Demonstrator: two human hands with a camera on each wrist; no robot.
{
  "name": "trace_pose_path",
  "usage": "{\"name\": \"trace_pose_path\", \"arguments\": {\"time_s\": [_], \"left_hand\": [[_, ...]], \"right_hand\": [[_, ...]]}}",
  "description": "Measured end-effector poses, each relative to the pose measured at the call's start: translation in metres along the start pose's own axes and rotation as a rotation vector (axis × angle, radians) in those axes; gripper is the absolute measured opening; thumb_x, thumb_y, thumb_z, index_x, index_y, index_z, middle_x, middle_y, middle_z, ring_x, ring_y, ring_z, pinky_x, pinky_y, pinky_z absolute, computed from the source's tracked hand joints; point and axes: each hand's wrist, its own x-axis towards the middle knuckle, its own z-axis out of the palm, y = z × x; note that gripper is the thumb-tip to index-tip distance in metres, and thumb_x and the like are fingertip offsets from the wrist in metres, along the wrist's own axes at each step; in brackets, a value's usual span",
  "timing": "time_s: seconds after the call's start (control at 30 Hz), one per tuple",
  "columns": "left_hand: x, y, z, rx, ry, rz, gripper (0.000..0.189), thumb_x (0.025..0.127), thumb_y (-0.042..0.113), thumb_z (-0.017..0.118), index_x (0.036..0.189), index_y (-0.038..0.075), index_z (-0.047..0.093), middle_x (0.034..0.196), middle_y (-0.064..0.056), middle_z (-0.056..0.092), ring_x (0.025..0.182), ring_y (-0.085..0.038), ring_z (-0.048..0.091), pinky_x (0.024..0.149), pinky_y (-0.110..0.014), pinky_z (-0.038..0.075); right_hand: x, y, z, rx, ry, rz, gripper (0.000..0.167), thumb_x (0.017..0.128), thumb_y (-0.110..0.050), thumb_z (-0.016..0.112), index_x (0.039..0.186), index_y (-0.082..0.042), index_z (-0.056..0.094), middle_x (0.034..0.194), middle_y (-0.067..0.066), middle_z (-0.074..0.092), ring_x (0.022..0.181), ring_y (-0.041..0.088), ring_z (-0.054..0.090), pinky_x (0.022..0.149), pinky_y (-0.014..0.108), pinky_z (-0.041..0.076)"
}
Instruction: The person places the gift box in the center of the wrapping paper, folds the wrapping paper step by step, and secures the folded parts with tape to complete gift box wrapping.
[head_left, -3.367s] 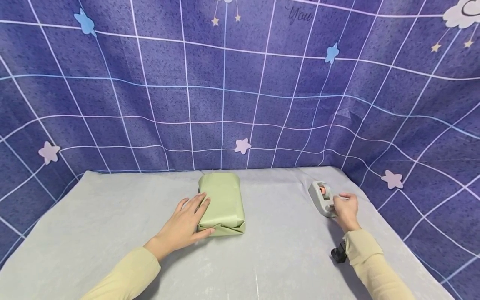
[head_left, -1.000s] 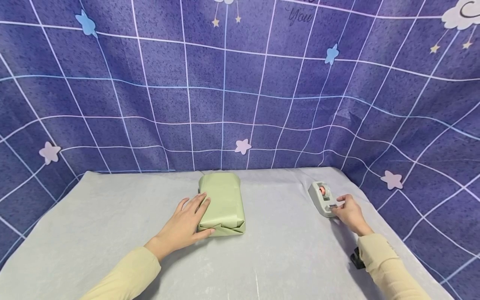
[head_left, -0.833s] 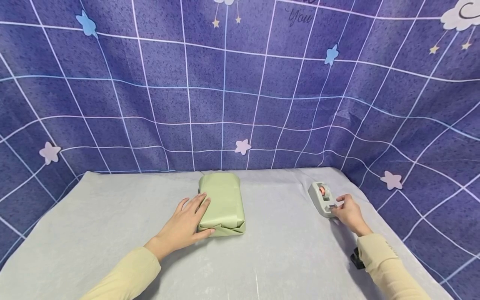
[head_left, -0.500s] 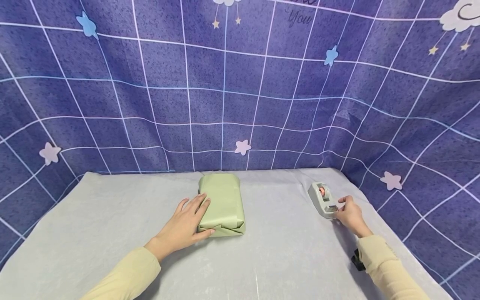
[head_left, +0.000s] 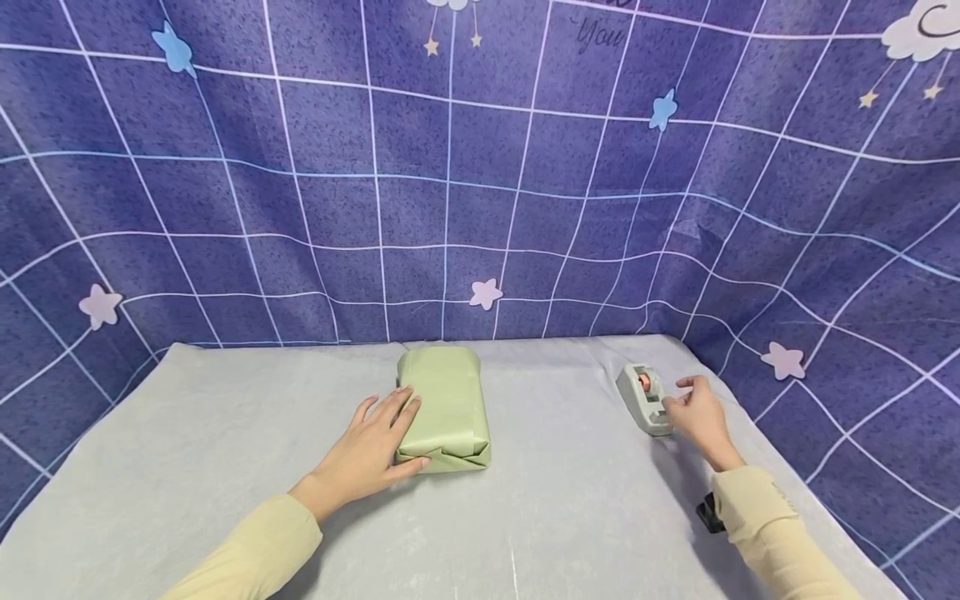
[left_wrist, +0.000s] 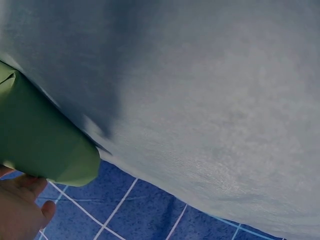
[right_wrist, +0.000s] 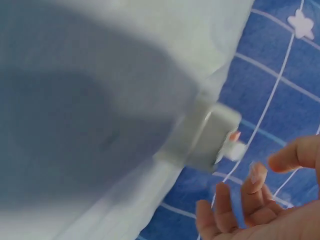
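A parcel wrapped in pale green paper [head_left: 446, 396] lies flat on the table. My left hand [head_left: 367, 450] rests at its left side, fingers spread over the top edge and thumb along the folded near end. In the left wrist view, the parcel's green side [left_wrist: 45, 132] shows, with fingers at its lower edge. At the right stands a grey tape dispenser [head_left: 640, 404] with an orange core. My right hand [head_left: 699, 414] is beside its front end, fingertips close to the cutter. In the right wrist view, its fingers are loosely bent, with a gap between thumb and finger.
A light grey cloth covers the table [head_left: 555, 492]. A blue-purple curtain [head_left: 495, 183] with white grid lines and stars hangs behind and along the sides. A black wrist camera [head_left: 709, 512] sits under the right sleeve.
My right hand has shifted about the dispenser's front, with its fingertips now slightly higher than half a second ago. The left hand and parcel have stayed in place.
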Motion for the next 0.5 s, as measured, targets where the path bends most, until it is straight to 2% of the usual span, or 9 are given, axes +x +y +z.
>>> {"name": "trace_pose_path", "arguments": {"time_s": [0.1,0.23,0.37,0.5], "left_hand": [[0.000,0.000,0.000,0.010,0.014,0.006,0.082,0.079,0.059,0.056,0.135,0.001,0.040,0.141,-0.019,0.038,0.130,-0.032,0.037,0.107,-0.050,0.021],[0.000,0.001,-0.001,0.017,0.016,0.005,0.082,0.079,0.060,0.055,0.135,0.002,0.041,0.141,-0.019,0.039,0.130,-0.032,0.038,0.107,-0.050,0.021],[0.000,0.002,0.000,0.015,0.022,0.007,0.080,0.080,0.058,0.055,0.135,0.002,0.041,0.140,-0.018,0.039,0.129,-0.031,0.038,0.107,-0.050,0.021],[0.001,0.002,0.001,0.011,0.024,0.005,0.079,0.080,0.058,0.055,0.135,0.002,0.041,0.140,-0.018,0.039,0.129,-0.031,0.038,0.106,-0.050,0.022]], "right_hand": [[-0.002,-0.014,0.004,0.054,0.058,-0.063,0.033,0.076,-0.006,0.053,0.106,0.005,0.050,0.075,0.016,0.062,0.058,0.003,0.048,0.060,0.026,0.040],[-0.005,-0.031,0.014,0.137,0.055,-0.119,0.030,0.079,-0.004,0.053,0.108,0.002,0.050,0.081,0.016,0.064,0.061,-0.005,0.046,0.062,0.017,0.040],[-0.010,-0.046,0.025,0.226,0.028,-0.192,0.030,0.079,0.000,0.052,0.110,0.001,0.051,0.085,0.015,0.066,0.072,0.001,0.054,0.069,0.019,0.043],[-0.015,-0.061,0.034,0.358,-0.054,-0.285,0.035,0.079,0.008,0.050,0.113,0.005,0.047,0.088,0.018,0.067,0.087,0.016,0.060,0.082,0.037,0.047]]}}
